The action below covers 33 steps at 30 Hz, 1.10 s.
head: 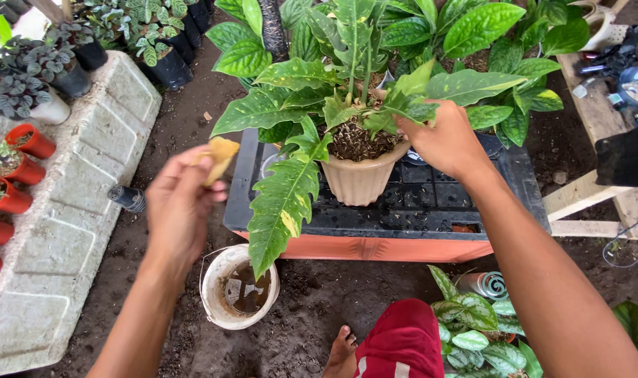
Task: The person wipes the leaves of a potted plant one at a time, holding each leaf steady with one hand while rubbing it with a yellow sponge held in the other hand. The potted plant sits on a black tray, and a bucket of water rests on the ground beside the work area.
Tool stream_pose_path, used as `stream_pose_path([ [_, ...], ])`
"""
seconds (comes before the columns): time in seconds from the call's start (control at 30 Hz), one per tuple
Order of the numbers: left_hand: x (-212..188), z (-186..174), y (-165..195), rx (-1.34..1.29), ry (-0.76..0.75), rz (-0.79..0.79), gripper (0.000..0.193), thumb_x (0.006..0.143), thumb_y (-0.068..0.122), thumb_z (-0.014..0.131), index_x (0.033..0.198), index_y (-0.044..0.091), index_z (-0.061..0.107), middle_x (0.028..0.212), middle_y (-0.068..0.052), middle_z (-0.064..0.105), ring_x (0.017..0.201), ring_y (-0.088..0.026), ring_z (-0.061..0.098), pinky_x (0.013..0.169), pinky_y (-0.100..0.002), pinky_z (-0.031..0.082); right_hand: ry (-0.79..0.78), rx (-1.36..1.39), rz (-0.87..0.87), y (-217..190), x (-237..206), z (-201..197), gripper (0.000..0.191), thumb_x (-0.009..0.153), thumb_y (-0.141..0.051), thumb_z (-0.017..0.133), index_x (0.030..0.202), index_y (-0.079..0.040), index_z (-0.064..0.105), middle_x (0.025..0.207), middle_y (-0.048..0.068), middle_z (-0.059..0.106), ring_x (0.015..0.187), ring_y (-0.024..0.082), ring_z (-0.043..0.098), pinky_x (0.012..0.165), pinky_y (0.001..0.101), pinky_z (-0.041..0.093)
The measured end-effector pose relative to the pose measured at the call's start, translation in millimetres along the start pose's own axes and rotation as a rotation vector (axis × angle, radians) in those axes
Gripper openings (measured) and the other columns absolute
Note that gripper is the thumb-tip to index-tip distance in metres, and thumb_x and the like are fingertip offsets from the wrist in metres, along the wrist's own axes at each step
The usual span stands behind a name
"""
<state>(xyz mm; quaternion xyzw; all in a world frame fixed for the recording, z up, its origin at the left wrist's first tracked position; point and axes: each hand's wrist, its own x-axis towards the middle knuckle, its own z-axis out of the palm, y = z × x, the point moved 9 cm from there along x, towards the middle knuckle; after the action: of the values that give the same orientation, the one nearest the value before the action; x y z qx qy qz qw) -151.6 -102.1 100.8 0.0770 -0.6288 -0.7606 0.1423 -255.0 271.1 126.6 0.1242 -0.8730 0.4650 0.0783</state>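
Leaves of the potted plant [347, 105] spread wide and floppy over a beige ribbed pot [361, 178], which stands near the middle of an upturned black crate [431, 203], toward its front edge. The right hand [445, 140] has its fingers closed on a leaf at the plant's crown; the left hand [179, 206] pinches a limp yellow leaf [219, 157] beside the crate's left edge, above a white bucket [238, 287]. Foliage looks thin and easily torn, so gripping low at stems seems safest; the soil-filled pot is probably weighty.

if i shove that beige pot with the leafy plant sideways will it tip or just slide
The beige pot narrows toward its base and carries tall, wide foliage, so it looks top-heavy and apt to tip. The gridded black tray under it would probably catch rather than let it slide. The right hand touches the leaves.
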Motion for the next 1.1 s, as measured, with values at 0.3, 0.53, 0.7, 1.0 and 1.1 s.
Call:
stream_pose_path([
  [0.3,-79,194,45,0.828,-0.558,0.837,0.023,0.096,0.02,0.074,0.118,0.014,0.072,0.097,-0.007,0.074,0.08,-0.021,0.073,0.07,-0.035,0.059,-0.134,0.213,0.129,31,9,15,0.035,0.098,-0.02,0.05,0.121,-0.003,0.071,0.108,0.01,0.077,0.09,0.013,0.075,0.079,0.0285,0.06],
  [0.53,-63,245,16,0.958,-0.28,1.387,0.033,0.093,0.024,0.074,0.123,0.01,0.068,0.115,-0.002,0.064,0.094,-0.02,0.066,0.078,-0.035,0.058,-0.195,0.415,0.235,49,11,19,0.047,0.108,-0.036,0.05,0.115,0.005,0.071,0.103,0.011,0.074,0.09,0.018,0.07,0.083,0.0299,0.06],
  [0.7,-42,258,-16,1.199,-0.305,1.438,0.03,0.085,0.023,0.072,0.113,0.011,0.07,0.11,-0.001,0.062,0.098,-0.018,0.066,0.08,-0.032,0.054,-0.191,0.398,0.186,50,15,15,0.044,0.102,-0.033,0.05,0.126,0.0,0.067,0.111,0.011,0.072,0.091,0.019,0.073,0.08,0.0306,0.06],
  [1.0,-46,246,-3,1.06,-0.363,1.551,0.031,0.09,0.016,0.068,0.119,0.006,0.069,0.11,-0.003,0.061,0.095,-0.02,0.064,0.08,-0.033,0.055,-0.184,0.362,0.235,60,18,11,0.048,0.105,-0.036,0.049,0.123,0.002,0.07,0.111,0.013,0.076,0.095,0.018,0.075,0.085,0.0298,0.059],
  [1.1,-46,253,-8,1.131,-0.369,1.58,0.04,0.09,0.016,0.067,0.128,0.004,0.068,0.118,-0.003,0.061,0.098,-0.018,0.063,0.079,-0.031,0.055,-0.18,0.32,0.177,48,19,10,0.043,0.101,-0.032,0.05,0.126,-0.002,0.067,0.112,0.011,0.073,0.094,0.019,0.074,0.083,0.0312,0.06],
])
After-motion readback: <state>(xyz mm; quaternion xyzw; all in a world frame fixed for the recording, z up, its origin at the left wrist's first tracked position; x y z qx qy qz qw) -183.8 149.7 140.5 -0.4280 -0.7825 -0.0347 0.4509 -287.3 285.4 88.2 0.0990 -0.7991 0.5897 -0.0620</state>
